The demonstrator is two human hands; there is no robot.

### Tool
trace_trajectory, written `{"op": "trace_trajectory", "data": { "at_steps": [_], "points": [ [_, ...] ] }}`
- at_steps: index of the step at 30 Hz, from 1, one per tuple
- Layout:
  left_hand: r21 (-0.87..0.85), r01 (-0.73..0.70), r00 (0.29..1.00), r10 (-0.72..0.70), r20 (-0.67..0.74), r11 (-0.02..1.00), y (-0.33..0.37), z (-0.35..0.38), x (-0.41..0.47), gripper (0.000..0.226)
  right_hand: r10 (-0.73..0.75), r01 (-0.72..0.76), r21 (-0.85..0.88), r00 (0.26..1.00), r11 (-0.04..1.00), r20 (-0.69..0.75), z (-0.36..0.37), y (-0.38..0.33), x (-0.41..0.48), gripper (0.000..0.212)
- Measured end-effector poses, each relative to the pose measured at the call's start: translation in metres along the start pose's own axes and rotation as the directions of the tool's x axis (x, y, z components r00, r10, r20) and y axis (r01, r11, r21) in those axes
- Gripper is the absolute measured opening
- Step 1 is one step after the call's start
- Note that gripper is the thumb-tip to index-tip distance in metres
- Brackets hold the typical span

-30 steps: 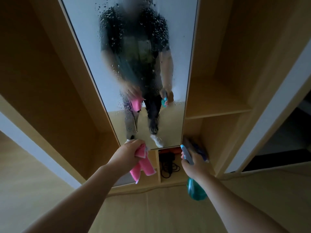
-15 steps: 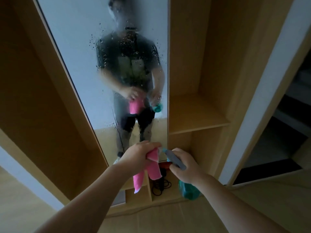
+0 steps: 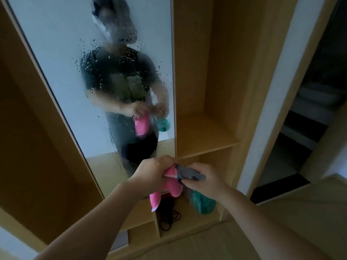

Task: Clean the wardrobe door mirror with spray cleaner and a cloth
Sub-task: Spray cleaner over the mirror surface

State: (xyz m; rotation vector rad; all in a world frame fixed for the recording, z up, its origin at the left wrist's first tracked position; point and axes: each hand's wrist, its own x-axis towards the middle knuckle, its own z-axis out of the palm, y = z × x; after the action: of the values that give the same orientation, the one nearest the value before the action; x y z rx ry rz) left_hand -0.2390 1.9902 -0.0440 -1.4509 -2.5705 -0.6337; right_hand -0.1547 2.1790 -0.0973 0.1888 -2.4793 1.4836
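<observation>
The tall wardrobe door mirror fills the upper left, its middle speckled with spray droplets and runs over a person's reflection. My left hand grips a pink cloth that hangs down below the fist, in front of the mirror's lower right corner. Right beside it, my right hand holds a spray bottle with a teal body and a grey-blue trigger head. The two hands touch, and the bottle's nozzle meets the cloth.
Open wooden wardrobe compartments stand to the right, with a shelf at mid height. A coiled black cable lies in the bottom compartment. A white door frame and a dark doorway are at far right. Wooden panelling flanks the mirror's left side.
My hands have come together from apart, the bottle swinging left until it meets the cloth. The view has tilted upward, showing more of the mirror.
</observation>
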Motion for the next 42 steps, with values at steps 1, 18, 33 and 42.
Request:
{"op": "trace_trajectory", "data": {
  "at_steps": [1, 18, 33, 42],
  "points": [
    [0.008, -0.002, 1.0, 0.002, -0.013, 1.0, -0.002, -0.002, 0.004, 0.036, 0.034, -0.034, 0.016, 0.999, 0.999, -0.037, -0.003, 0.0, 0.001, 0.016],
    [-0.174, -0.014, 0.989, -0.013, -0.15, 0.985, -0.008, 0.006, 0.075, 0.05, 0.019, -0.096, -0.201, 0.935, 0.975, -0.353, -0.075, -0.007, 0.038, 0.011],
    [-0.124, 0.283, 0.944, -0.299, -0.142, 0.951, 0.023, 0.095, 0.198, 0.052, -0.009, -0.04, -0.235, 0.979, 0.971, -0.206, -0.224, 0.128, 0.133, 0.029],
    [-0.038, 0.459, 0.874, -0.459, -0.156, 0.887, 0.036, 0.128, 0.231, 0.05, -0.012, -0.016, -0.341, 0.997, 0.94, -0.079, -0.253, 0.197, 0.199, 0.036]
  ]
}}
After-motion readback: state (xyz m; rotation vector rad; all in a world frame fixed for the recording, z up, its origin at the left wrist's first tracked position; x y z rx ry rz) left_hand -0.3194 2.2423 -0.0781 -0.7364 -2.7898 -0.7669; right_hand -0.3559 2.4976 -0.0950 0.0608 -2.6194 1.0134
